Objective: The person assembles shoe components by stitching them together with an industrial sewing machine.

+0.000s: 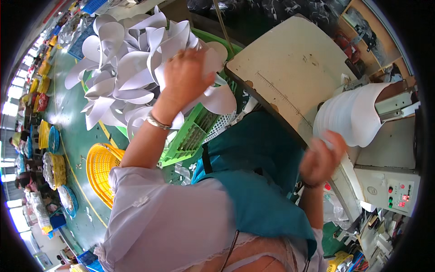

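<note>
My left hand point(188, 75) rests over a big heap of loose white curved sheets point(131, 75), back of the hand up and thumb apart; its fingertips are partly hidden against the pieces. It wears a ring, with a bracelet at the wrist. The heap rises above a green plastic crate point(190, 136). My right hand point(321, 156) is smeared by motion, fingers apart with nothing visible in them. Just above it, at the machine arm, sits a neat stack of nested white curved sheets point(346, 115), apart from the hand as far as I can see.
A worn pale machine table point(290, 63) with a ruler scale lies ahead to the right. Below the stack is a control box point(389, 188) with buttons and a lit display. A yellow basket point(102, 172) stands on the green floor at left. Farther off are more baskets and people.
</note>
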Action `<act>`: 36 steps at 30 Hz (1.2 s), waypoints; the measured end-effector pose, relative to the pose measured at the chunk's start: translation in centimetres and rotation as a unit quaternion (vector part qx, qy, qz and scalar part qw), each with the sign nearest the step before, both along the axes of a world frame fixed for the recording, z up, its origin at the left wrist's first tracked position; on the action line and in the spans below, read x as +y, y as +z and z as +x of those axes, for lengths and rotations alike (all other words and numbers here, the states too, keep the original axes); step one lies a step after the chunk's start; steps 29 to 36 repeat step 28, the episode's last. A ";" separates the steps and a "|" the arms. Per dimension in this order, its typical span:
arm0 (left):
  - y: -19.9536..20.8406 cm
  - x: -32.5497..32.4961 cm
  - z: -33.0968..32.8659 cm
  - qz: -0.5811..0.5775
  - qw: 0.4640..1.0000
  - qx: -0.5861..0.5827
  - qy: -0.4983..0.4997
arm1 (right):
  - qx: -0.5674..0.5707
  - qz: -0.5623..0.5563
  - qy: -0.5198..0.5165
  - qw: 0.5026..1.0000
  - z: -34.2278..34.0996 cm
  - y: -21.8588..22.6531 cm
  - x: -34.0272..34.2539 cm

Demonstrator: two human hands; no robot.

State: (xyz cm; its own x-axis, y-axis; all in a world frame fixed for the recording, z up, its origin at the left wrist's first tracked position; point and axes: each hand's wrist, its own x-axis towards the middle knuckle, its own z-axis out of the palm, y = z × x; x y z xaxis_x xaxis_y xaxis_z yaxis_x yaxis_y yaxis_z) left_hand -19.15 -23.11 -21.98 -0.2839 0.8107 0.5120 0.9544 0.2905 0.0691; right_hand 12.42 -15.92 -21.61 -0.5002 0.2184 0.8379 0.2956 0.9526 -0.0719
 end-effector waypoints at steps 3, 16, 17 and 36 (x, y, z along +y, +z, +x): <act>-2.4 -1.7 -2.1 -0.053 0.997 -0.051 0.007 | -0.022 -0.166 0.135 0.977 -5.6 -1.1 -0.4; -0.7 -7.8 3.6 0.130 0.756 -0.582 -0.269 | 0.028 -0.578 0.254 0.775 -14.7 -4.9 0.4; -1.2 -7.9 3.7 0.105 0.763 -0.573 -0.278 | -0.031 -0.545 0.249 0.800 -15.1 -4.6 0.2; -1.1 -2.2 -4.1 -0.033 0.878 -0.386 -0.281 | 0.051 -0.354 0.211 0.910 -16.1 -8.0 1.3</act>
